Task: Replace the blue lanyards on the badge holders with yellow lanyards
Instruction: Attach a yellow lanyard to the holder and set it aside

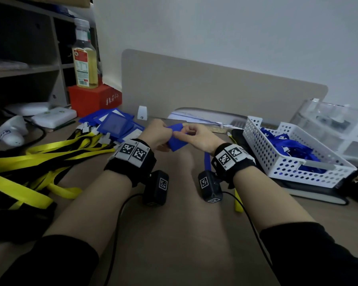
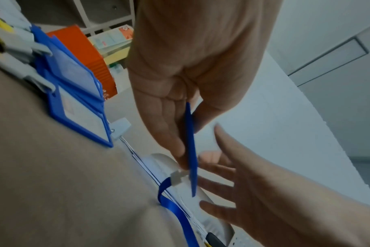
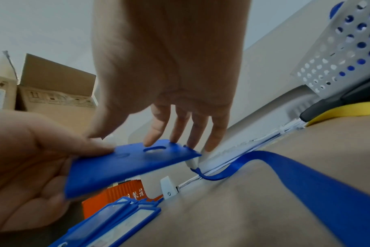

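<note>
My left hand (image 1: 160, 132) grips a blue badge holder (image 1: 176, 142) just above the desk, thumb on its face and fingers beneath. In the left wrist view the blue badge holder (image 2: 190, 147) shows edge-on between my left hand's (image 2: 177, 147) digits. My right hand (image 3: 180, 132) reaches in with straight, spread fingers whose tips touch the holder's (image 3: 129, 167) top edge by its slot. A white clip (image 3: 192, 162) under that edge carries the blue lanyard (image 3: 306, 182), which trails over the desk toward me. A heap of yellow lanyards (image 1: 50, 150) lies at the left.
Several blue badge holders (image 1: 117, 125) are stacked behind the yellow heap. A white perforated basket (image 1: 256, 145) with blue lanyards stands at the right, on a dark pad. A red box (image 1: 91, 99) bearing a bottle (image 1: 85, 56), shelves and a beige divider (image 1: 215, 89) close the back.
</note>
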The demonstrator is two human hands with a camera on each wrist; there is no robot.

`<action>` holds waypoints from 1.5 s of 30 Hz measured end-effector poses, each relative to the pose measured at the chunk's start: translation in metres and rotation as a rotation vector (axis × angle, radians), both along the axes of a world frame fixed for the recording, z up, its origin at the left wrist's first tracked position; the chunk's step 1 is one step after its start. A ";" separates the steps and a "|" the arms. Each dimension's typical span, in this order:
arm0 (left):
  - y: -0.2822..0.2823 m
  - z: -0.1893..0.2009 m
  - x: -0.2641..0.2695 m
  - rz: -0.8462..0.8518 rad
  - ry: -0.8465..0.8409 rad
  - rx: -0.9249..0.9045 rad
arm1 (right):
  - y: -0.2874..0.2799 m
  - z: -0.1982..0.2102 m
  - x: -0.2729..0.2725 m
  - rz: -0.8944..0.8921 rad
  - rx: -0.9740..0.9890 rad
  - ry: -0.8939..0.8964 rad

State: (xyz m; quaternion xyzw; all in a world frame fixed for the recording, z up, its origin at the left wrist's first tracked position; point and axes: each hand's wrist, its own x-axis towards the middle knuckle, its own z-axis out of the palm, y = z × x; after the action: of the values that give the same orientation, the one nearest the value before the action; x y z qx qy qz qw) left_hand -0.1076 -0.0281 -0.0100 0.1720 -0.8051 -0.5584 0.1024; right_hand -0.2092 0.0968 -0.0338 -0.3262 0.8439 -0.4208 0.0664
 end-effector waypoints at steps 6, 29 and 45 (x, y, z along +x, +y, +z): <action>-0.013 0.007 0.006 -0.063 -0.112 0.035 | 0.006 0.009 0.004 -0.066 -0.267 -0.071; -0.041 0.015 0.011 0.058 0.062 -0.128 | -0.002 -0.014 0.024 -0.209 -0.611 -0.503; -0.027 0.028 0.009 -0.028 0.158 -0.550 | -0.003 -0.014 0.032 -0.283 -0.489 -0.330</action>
State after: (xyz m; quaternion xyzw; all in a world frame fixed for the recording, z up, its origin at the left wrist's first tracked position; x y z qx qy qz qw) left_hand -0.0983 -0.0550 0.0176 0.0826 -0.9182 -0.3320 0.1996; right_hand -0.1769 0.0934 -0.0474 -0.1393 0.7325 -0.6634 0.0628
